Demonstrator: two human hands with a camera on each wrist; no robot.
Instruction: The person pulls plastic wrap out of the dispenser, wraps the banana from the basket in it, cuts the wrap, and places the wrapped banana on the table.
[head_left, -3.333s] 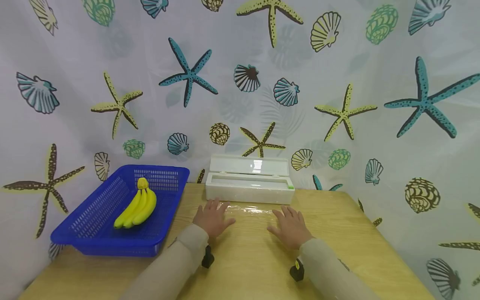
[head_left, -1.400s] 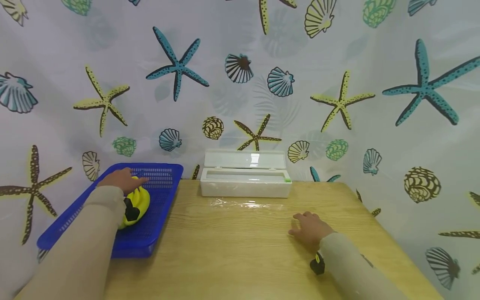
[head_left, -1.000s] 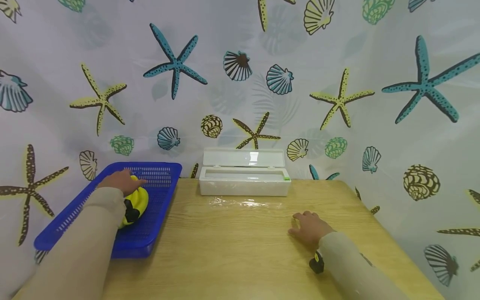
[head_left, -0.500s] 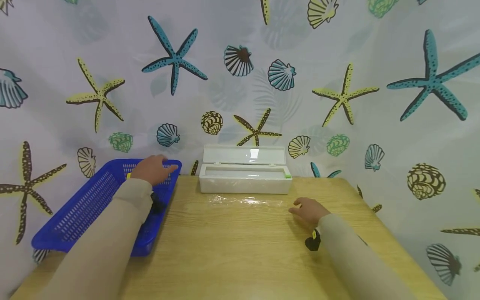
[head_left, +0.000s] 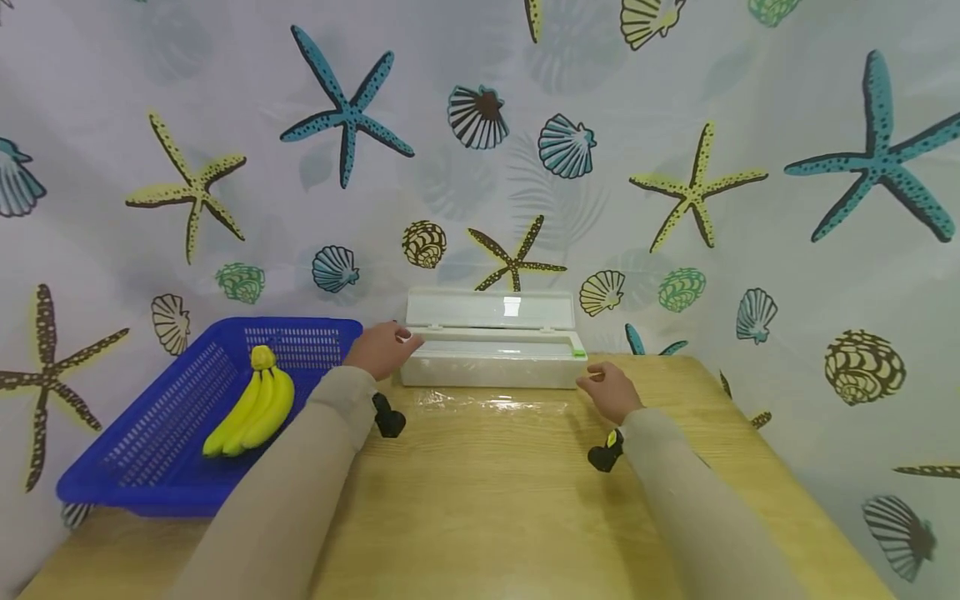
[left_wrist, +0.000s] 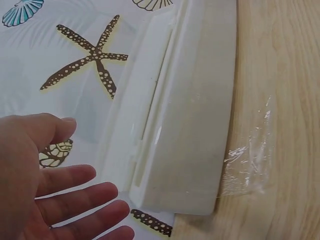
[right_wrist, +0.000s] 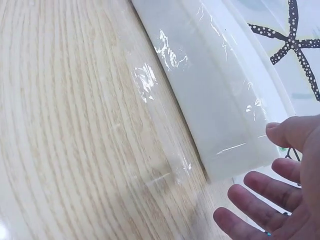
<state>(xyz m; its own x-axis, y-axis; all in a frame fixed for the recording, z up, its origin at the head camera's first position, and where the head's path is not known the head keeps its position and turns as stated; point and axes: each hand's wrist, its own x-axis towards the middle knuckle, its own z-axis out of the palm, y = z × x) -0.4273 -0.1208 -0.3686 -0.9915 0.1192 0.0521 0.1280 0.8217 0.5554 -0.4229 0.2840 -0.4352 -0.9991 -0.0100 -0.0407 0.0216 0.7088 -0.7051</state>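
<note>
The left hand (head_left: 381,350), thumb and fingers apart, is just beside the left end of a long white rectangular box (head_left: 495,372) with its lid raised. The right hand (head_left: 611,392), thumb also apart from its loosely bent fingers, is near the box's right end. Clear, shiny plastic film (left_wrist: 245,162) lies along the front of the box on the light wooden tabletop (head_left: 480,500). A bunch of yellow bananas (head_left: 258,417) lies in the blue perforated plastic basket (head_left: 172,417), left of the box.

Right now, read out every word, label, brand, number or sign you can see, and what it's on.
None can be read: no lettering shows on the box, basket, bananas, table or curtain.
The green tab on the box and the yellow mark on the right wrist camera are too small to tell.
</note>
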